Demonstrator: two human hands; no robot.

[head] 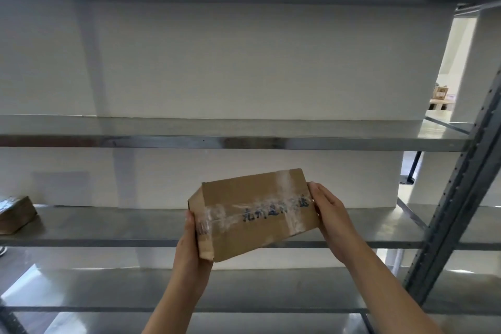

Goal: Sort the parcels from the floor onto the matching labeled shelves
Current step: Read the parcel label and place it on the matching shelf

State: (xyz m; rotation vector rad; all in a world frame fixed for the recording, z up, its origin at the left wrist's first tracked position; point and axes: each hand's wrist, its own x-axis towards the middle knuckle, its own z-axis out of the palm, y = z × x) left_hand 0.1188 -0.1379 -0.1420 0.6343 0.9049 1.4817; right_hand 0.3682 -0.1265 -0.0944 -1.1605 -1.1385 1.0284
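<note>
A brown cardboard parcel (252,211), wrapped with clear tape and printed with dark blue characters, is held tilted in front of the metal shelving. My left hand (191,249) grips its lower left end. My right hand (329,211) presses flat against its right end. The parcel hovers at the level of a grey metal shelf (108,225). No shelf label is readable.
Another brown parcel (15,214) lies on that shelf at the far left. More grey shelves run above (244,133) and below (108,293). A dark perforated upright post (461,198) stands at the right. White wall lies behind the rack.
</note>
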